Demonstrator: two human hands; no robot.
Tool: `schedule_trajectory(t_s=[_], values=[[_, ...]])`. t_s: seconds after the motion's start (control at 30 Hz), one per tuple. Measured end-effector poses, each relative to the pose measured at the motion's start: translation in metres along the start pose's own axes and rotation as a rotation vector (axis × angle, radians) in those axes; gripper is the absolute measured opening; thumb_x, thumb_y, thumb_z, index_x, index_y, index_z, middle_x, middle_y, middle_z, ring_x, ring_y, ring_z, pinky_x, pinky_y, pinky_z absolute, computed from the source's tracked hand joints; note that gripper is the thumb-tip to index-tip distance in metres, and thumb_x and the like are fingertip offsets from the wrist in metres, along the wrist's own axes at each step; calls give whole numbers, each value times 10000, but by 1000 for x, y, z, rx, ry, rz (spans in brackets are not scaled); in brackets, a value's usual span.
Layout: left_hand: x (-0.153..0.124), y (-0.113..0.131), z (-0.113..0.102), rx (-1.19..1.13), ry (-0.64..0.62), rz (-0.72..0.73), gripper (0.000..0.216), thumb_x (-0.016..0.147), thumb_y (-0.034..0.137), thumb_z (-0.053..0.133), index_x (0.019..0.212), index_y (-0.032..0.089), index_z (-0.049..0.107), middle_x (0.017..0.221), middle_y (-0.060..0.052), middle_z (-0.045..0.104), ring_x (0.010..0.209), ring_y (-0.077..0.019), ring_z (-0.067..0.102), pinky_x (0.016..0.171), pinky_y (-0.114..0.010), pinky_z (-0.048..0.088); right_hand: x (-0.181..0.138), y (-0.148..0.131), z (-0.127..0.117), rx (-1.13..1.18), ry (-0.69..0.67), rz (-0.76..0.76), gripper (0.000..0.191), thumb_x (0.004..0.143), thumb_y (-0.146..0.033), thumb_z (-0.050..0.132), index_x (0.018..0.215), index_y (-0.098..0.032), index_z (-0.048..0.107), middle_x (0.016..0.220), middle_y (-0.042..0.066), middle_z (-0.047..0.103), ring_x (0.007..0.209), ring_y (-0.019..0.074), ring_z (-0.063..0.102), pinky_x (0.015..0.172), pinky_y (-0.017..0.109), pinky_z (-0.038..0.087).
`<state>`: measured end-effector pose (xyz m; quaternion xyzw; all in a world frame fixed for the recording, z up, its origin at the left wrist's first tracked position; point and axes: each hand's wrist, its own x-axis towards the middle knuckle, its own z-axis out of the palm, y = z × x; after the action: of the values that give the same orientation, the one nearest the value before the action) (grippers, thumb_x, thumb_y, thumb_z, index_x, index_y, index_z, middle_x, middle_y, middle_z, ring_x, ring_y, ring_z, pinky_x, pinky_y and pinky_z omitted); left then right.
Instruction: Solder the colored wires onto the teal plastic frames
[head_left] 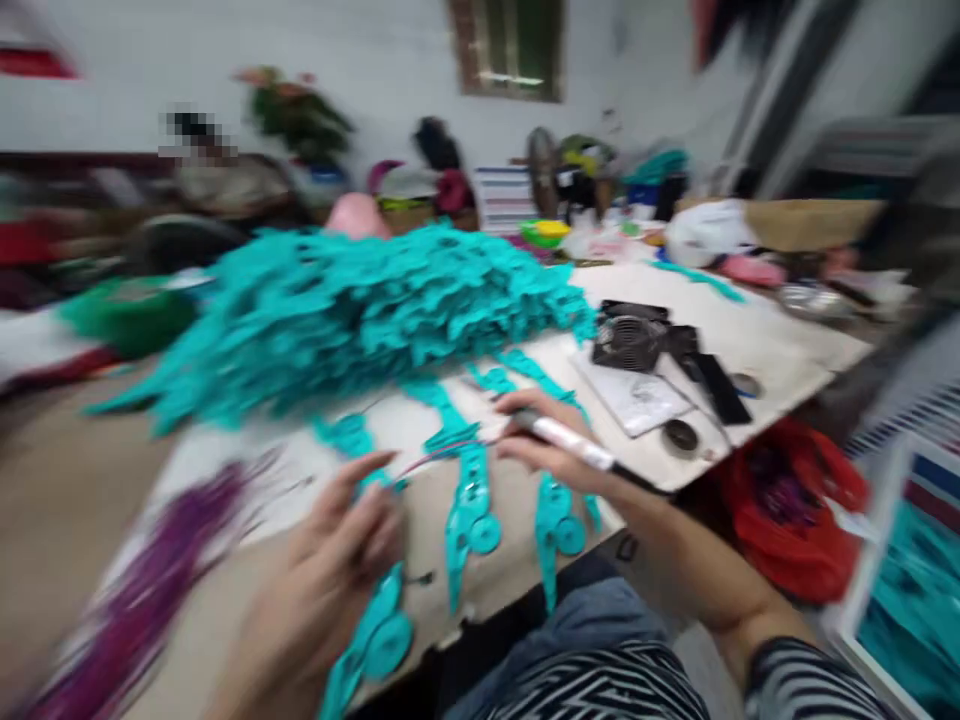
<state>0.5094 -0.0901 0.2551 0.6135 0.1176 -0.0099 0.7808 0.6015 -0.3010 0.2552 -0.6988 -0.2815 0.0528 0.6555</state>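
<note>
Just below the centre of the view, at six o'clock, a thin red wire [439, 455] runs between two bare hands over a pale desk [780, 340]. Its left end meets the thumb and index finger of the left hand [341, 535], between seven and eight o'clock; blur softens this spot, but those fingers appear to pinch it. The wire's other end reaches the fingertips of the right hand [551, 440], at four o'clock, whose fingers close around a white-and-black pen-like tool [574, 440] slanting down toward the wrist.

Under the wire, at six o'clock, lies a teal plastic part [472, 490] with a round disc; a second teal part [555, 515] lies beside it at five. At seven, a third teal part [386, 635] is partly covered by the left hand.

A heaped teal pile [352, 320] bounds the hands from nine round to one o'clock, and purple strands [165, 580] lie at eight. The desk's near edge passes just below the teal parts, above the wearer's lap. At three, beyond a black fan unit [630, 338], pale desk surface stretches toward the right edge; a red bag [802, 510] sits past that edge at four.
</note>
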Motion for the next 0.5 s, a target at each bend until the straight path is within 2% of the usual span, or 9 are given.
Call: schedule_trajectory(t_s=[0.03,0.1,0.2,0.27,0.33,0.43,0.5], values=[[-3,-6,0,-79,34,-5,415,643,607,848,905,321,701,526,62,364,459,-59,323,432,-173,266,3,1,-7,-63,-4,8,312,817,-275,689,1113,-217,611,797,-42,694,609,88,623,513,178,485],[-3,-19,0,-192,-1,-59,500,562,622,882,740,206,670,525,59,384,443,-32,268,416,-171,206,15,7,-17,-175,-1,-42,268,819,-278,671,1074,-210,624,816,-23,696,707,108,656,627,206,519],[1,-34,2,-296,-8,-130,531,548,583,901,701,154,628,566,40,475,439,-23,300,401,-162,189,33,20,-17,-311,-78,-118,238,851,-282,633,1075,-201,630,813,-12,693,745,124,667,697,234,521],[2,-43,3,-306,22,-155,536,539,562,908,720,146,621,584,34,510,444,-34,359,388,-160,211,44,30,-9,-405,-143,-201,222,884,-277,593,1089,-202,635,851,1,699,743,129,661,703,248,515],[3,-51,4,-268,65,-166,559,527,578,901,743,141,628,581,33,528,440,-45,400,376,-163,235,61,41,3,-507,-185,-346,196,910,-247,564,1085,-217,647,934,20,709,790,143,651,740,276,512],[11,-63,3,-196,161,-165,612,484,621,886,758,130,646,555,40,533,413,-43,396,364,-164,218,94,60,24,-642,-274,-557,203,926,-162,530,1048,-247,668,959,29,709,862,175,619,816,330,499],[20,-71,3,-177,242,-148,614,458,613,884,744,122,651,532,48,520,401,-34,367,370,-164,178,109,70,38,-690,-342,-601,219,917,-121,524,1015,-247,674,953,44,700,923,201,609,851,360,492]])
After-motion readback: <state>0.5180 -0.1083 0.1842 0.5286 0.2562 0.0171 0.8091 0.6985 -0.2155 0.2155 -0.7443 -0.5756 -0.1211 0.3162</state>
